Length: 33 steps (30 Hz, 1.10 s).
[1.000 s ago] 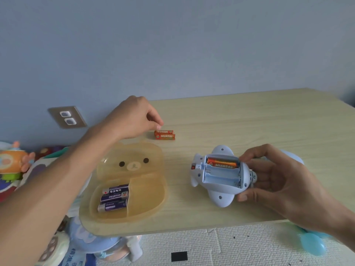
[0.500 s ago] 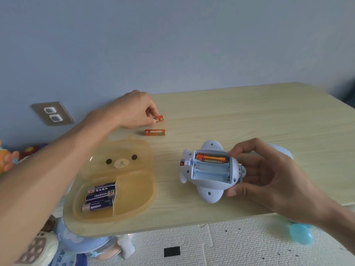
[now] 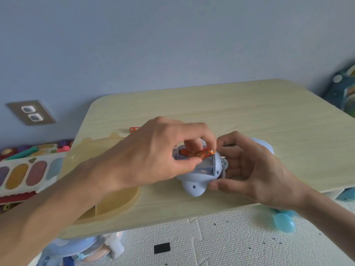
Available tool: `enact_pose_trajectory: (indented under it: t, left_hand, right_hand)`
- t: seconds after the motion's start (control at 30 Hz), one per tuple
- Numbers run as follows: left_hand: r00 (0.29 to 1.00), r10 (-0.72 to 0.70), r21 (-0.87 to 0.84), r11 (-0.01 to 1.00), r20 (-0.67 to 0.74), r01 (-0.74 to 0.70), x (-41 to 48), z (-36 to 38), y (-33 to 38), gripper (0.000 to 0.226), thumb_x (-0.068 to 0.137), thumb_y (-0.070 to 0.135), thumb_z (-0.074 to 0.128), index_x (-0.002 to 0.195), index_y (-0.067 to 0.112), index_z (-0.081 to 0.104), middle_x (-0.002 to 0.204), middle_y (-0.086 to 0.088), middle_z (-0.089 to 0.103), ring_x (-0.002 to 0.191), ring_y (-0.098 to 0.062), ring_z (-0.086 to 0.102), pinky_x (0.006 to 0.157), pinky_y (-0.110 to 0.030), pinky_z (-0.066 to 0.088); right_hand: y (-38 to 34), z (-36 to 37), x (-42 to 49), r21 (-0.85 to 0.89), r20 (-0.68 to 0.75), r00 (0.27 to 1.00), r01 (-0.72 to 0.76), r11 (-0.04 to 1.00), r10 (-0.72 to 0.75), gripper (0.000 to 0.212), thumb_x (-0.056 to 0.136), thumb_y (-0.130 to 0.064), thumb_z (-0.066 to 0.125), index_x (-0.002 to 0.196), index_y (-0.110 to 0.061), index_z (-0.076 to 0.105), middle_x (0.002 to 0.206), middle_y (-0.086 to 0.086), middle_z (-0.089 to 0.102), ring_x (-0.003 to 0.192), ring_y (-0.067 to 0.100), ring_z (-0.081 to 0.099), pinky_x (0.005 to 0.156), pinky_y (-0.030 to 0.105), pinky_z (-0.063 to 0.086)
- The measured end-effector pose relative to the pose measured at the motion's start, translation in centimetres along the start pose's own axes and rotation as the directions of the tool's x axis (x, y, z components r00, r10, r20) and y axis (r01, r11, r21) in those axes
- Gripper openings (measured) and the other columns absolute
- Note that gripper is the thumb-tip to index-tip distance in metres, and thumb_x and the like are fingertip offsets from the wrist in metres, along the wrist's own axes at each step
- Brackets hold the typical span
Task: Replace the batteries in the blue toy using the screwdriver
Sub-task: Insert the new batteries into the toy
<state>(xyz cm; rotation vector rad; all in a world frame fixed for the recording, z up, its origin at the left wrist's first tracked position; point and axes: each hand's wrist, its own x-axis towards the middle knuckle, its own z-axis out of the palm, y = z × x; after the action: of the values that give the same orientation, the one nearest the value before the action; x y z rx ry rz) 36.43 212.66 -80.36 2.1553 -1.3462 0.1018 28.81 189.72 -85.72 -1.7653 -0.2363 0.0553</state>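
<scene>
Blue toy lies near the table's front edge. Its open battery bay is half hidden by the left hand, whose fingers pinch 1 orange battery over it. The right hand curls round the toy's right end. The left forearm covers most of the yellow case. The far battery shows only its tip.

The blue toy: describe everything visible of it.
The toy is pale blue, smooth, rounded plastic. It lies on the table near the front edge, with its open battery bay facing up. A stubby lobe with a small hole points toward the camera, and a ribbed knob shows at its right end. The right hand holds it from the right, thumb at its near edge. The left hand covers its left part and pinches an orange battery that sits tilted in the bay, right end raised.
</scene>
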Motion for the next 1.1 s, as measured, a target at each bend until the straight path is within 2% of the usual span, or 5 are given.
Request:
enact_pose_trajectory:
  t: [0.43,0.67,0.9,1.03,1.1]
  left_hand:
    - [0.990,0.128,0.165,0.977,0.062,-0.137,0.6,0.7,-0.4,0.016,0.086,0.031,0.078,0.100,0.030,0.086,0.088,0.010,0.076,0.072,-0.009,0.067,0.063,-0.030,0.055]
    - [0.975,0.200,0.297,0.929,0.094,-0.219,0.5,0.8,-0.7,0.018,0.092,0.028,0.071,0.093,0.022,0.087,0.088,0.007,0.076,0.081,-0.019,0.069,0.065,-0.037,0.058]
    - [0.972,-0.209,0.193,0.955,-0.111,0.227,-0.3,-5.6,-5.5,0.005,0.084,0.024,0.086,0.088,0.026,0.088,0.086,0.017,0.079,0.080,-0.008,0.072,0.079,-0.036,0.057]
    - [0.906,-0.401,0.306,0.853,-0.136,0.423,-0.9,-6.7,-8.7,0.008,0.084,0.032,0.087,0.091,0.030,0.087,0.091,0.014,0.081,0.078,0.012,0.066,0.071,-0.008,0.045]
    - [0.886,-0.451,0.344,0.820,-0.105,0.458,-0.5,-5.7,-9.3,0.014,0.083,0.035,0.088,0.096,0.031,0.086,0.095,0.010,0.081,0.079,0.007,0.068,0.077,-0.020,0.051]
  right_hand:
    - [-0.1,-0.1,0.1,0.091,0.003,0.999,-0.049,0.995,0.049,0.037,0.083,-0.019,0.082,0.110,-0.015,0.058,0.101,0.018,0.078,0.079,0.066,0.060,0.066,0.074,0.050]
    - [0.0,-0.4,0.2,0.064,0.011,0.999,-0.039,0.997,0.038,0.039,0.084,-0.016,0.080,0.115,-0.013,0.057,0.108,0.021,0.079,0.094,0.060,0.068,0.077,0.072,0.054]
    - [0.3,-0.6,0.0,0.063,-0.018,1.000,-0.020,0.998,0.022,0.039,0.082,-0.013,0.079,0.115,-0.014,0.057,0.112,0.016,0.081,0.098,0.053,0.072,0.079,0.068,0.056]
    - [0.1,-0.4,0.0,0.053,-0.026,0.999,-0.025,0.998,0.026,0.044,0.080,-0.016,0.080,0.117,-0.012,0.056,0.111,0.017,0.081,0.097,0.054,0.072,0.079,0.074,0.054]
    - [0.1,-0.4,0.0,0.046,-0.026,0.999,-0.025,0.999,0.026,0.044,0.081,-0.013,0.079,0.118,-0.010,0.055,0.110,0.016,0.081,0.097,0.052,0.073,0.080,0.072,0.055]
